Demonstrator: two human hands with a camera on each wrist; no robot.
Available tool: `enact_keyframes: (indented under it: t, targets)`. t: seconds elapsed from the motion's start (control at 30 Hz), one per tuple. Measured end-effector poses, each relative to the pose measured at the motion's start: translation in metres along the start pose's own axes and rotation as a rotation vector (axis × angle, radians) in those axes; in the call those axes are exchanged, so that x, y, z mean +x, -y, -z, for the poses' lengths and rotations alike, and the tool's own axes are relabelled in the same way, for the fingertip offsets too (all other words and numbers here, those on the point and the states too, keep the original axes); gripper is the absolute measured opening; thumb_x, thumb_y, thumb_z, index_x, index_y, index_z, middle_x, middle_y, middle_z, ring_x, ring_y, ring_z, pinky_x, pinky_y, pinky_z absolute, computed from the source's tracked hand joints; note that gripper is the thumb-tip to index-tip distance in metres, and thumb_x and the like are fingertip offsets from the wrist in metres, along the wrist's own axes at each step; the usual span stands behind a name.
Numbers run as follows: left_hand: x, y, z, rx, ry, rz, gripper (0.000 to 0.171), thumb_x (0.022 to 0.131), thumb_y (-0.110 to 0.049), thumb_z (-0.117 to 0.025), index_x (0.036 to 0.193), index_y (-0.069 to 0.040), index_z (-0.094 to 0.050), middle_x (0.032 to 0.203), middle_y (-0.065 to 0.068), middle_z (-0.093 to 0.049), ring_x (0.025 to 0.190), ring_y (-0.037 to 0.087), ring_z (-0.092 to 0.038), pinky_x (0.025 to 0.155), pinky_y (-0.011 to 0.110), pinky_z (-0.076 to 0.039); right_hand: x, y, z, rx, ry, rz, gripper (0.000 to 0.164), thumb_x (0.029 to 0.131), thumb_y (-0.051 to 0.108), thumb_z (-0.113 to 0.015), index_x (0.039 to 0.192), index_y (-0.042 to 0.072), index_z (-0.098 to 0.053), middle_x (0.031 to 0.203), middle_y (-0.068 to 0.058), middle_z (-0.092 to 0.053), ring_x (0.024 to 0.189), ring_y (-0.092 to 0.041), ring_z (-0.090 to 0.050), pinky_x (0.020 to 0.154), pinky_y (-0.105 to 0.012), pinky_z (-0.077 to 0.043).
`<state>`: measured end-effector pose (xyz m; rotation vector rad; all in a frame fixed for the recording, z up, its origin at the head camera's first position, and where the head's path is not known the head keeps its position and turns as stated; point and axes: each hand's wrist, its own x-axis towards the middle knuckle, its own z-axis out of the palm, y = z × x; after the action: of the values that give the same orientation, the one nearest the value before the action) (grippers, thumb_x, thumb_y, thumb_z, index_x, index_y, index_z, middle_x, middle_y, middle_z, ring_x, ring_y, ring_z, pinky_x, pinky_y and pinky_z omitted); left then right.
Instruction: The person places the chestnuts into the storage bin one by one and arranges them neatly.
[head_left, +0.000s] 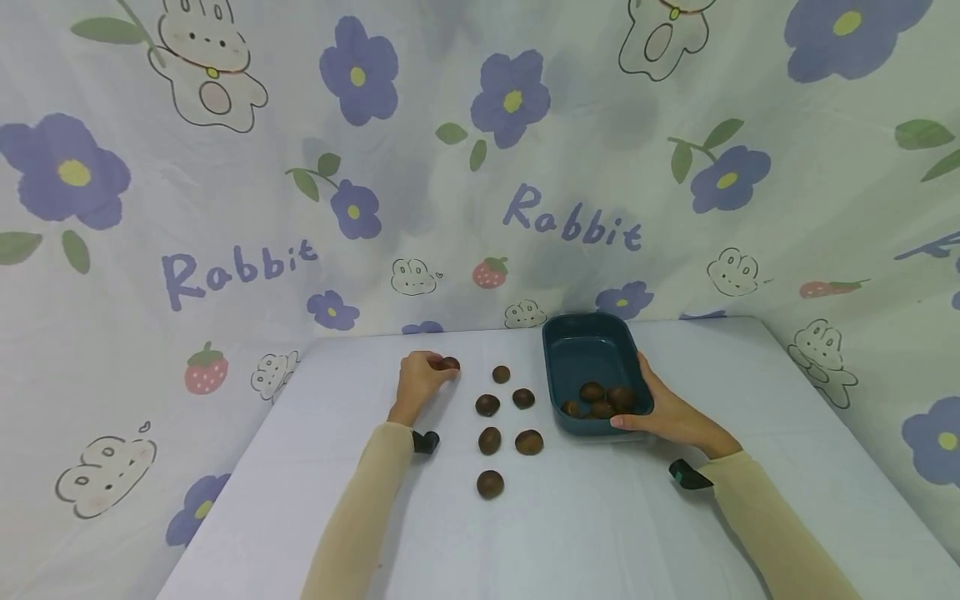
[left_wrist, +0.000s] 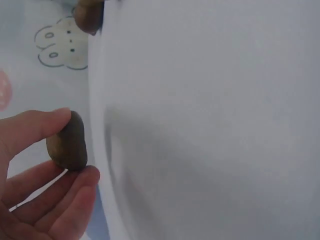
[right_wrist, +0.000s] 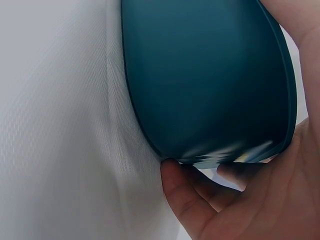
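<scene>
At the far left of the table, my left hand (head_left: pixel 422 382) pinches a chestnut (left_wrist: pixel 70 145) between thumb and fingertips. In the left wrist view, the brown, smooth nut sits above the white cloth's edge line. My right hand (head_left: pixel 671 414) grips the near right corner of a dark teal rectangular dish (head_left: pixel 552 375), thumb at the near rim and fingers along the right side. Several brown chestnuts (head_left: pixel 592 392) lie gathered at the dish's near end. From the right wrist, the dish's teal wall (right_wrist: pixel 210 80) fills the view and fingers curl at its lower edge.
Between the hands, several loose chestnuts (head_left: pixel 490 440) lie in two uneven columns on the white-covered table (head_left: pixel 585 533). A cloth curtain (head_left: pixel 442 200) with flowers and rabbits hangs right behind the table's back edge. Dark wrist devices (head_left: pixel 690 475) sit at both sleeve ends.
</scene>
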<state>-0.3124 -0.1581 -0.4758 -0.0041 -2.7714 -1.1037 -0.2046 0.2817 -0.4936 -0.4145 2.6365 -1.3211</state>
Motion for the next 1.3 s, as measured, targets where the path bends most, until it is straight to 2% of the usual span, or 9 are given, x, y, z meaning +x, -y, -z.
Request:
enact_keyframes:
  t: [0.37, 0.7, 0.9, 1.07, 1.3]
  targets:
    - [-0.007, -0.012, 0.004, -0.107, 0.054, -0.082, 0.046, 0.082, -0.023, -0.087, 0.118, 0.002, -0.074, 0.11, 0.02, -0.078, 0.103, 0.032, -0.075, 0.094, 0.045, -0.059, 0.002, -0.001, 0.0, 0.006, -0.006, 0.024, 0.133, 0.086, 0.041, -0.082, 0.161, 0.026, 0.028, 0.173, -0.014, 0.02, 0.158, -0.053, 0.005, 0.115, -0.082, -0.012]
    - [-0.018, -0.031, 0.007, -0.152, 0.084, -0.169, 0.041, 0.082, -0.022, -0.088, 0.114, 0.0, -0.075, 0.105, 0.016, -0.08, 0.099, 0.031, -0.076, 0.091, 0.043, -0.061, 0.002, 0.0, 0.0, 0.011, -0.012, 0.037, 0.133, 0.086, 0.04, -0.082, 0.162, 0.024, 0.026, 0.174, -0.014, 0.019, 0.158, -0.053, 0.005, 0.115, -0.082, -0.011]
    - [-0.025, -0.045, 0.008, -0.188, 0.107, -0.211, 0.04, 0.082, -0.023, -0.088, 0.113, 0.0, -0.077, 0.105, 0.014, -0.08, 0.101, 0.029, -0.076, 0.094, 0.04, -0.06, 0.0, 0.002, 0.0, 0.025, -0.005, 0.027, 0.132, 0.087, 0.04, -0.082, 0.162, 0.022, 0.026, 0.173, -0.015, 0.02, 0.158, -0.053, 0.005, 0.115, -0.082, -0.011]
    - [-0.03, -0.056, 0.007, -0.22, 0.131, -0.227, 0.04, 0.082, -0.023, -0.088, 0.113, -0.002, -0.077, 0.107, 0.013, -0.08, 0.103, 0.028, -0.076, 0.094, 0.038, -0.06, -0.001, 0.003, 0.0, 0.026, 0.002, 0.016, 0.132, 0.088, 0.041, -0.081, 0.161, 0.025, 0.027, 0.173, -0.015, 0.02, 0.158, -0.054, 0.006, 0.115, -0.082, -0.011]
    - [-0.037, -0.068, 0.005, -0.27, 0.162, -0.281, 0.038, 0.084, -0.02, -0.086, 0.116, -0.003, -0.077, 0.11, 0.014, -0.079, 0.105, 0.028, -0.075, 0.096, 0.037, -0.06, -0.002, 0.002, 0.0, -0.004, 0.005, 0.001, 0.13, 0.089, 0.044, -0.079, 0.161, 0.023, 0.028, 0.173, -0.015, 0.021, 0.158, -0.053, 0.006, 0.116, -0.081, -0.011]
